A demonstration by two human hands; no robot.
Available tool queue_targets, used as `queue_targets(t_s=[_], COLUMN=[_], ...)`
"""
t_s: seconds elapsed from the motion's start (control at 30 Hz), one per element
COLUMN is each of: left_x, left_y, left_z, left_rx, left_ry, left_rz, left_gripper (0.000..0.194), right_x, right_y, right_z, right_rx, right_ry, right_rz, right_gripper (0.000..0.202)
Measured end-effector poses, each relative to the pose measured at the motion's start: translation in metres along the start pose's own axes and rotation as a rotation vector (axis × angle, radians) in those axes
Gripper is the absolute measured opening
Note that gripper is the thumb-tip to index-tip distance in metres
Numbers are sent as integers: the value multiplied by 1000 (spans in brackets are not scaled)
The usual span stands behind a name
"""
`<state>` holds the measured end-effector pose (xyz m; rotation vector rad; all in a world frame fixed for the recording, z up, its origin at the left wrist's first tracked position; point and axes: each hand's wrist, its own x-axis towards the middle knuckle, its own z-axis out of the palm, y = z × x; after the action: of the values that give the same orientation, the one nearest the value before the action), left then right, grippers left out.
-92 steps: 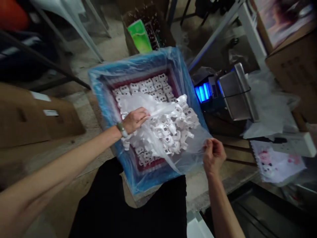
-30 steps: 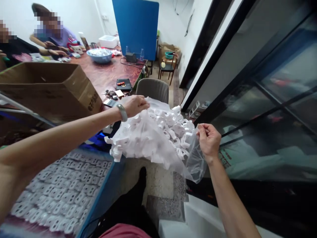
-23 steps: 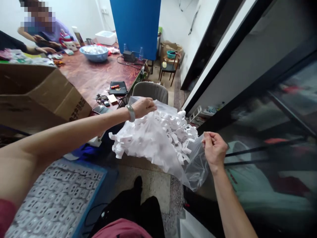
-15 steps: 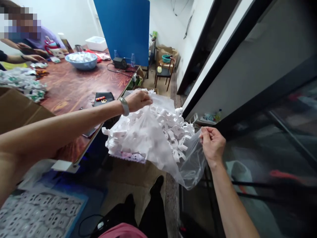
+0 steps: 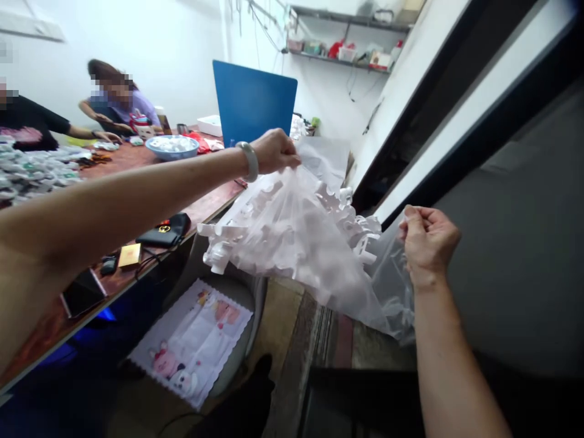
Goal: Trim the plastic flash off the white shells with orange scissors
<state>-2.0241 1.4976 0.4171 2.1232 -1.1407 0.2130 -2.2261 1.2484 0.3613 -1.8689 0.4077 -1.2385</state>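
A translucent plastic sheet or bag stretches between my hands, with a heap of white plastic parts on and under it. My left hand, with a pale bangle at the wrist, pinches the plastic near its far upper edge. Farther right, my right hand grips another corner of it in closed fingers. The white parts stick out at the left and right of the plastic. What bears their weight from below is hidden.
Below left, a chair holds a cartoon-printed mat. The wooden table carries a blue bowl of white pieces, a black pouch and a yellow box. Two people sit beyond it. A dark-framed partition stands at right.
The view has swung upward and forward. Both hands have carried the plastic and the white parts off the chair, whose printed mat now shows in full. Both grips stay closed.
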Motion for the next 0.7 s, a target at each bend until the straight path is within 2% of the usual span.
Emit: queue_targets(t_s=[0.17,0.33,0.43,0.53,0.7], left_x=[0,-5,-6,-6,-10], left_y=[9,-1,-5,-5,-11], left_z=[-12,0,10,11,9], left_rx=[-22,10,32,58,111], left_ry=[21,8,-3,-44,-76], left_rz=[8,93,61,17,-45], left_gripper=[14,19,20,23,23], right_x=[-2,-9,-6,0,8], right_y=[-11,5,16,19,29], right_z=[3,-3,-6,-5,12], right_rx=[15,4,-29,-42,-63], right_ry=[31,-4,-46,-89,-128], right_rz=[52,159,231,279,266], right_gripper=[36,41,43,46,47])
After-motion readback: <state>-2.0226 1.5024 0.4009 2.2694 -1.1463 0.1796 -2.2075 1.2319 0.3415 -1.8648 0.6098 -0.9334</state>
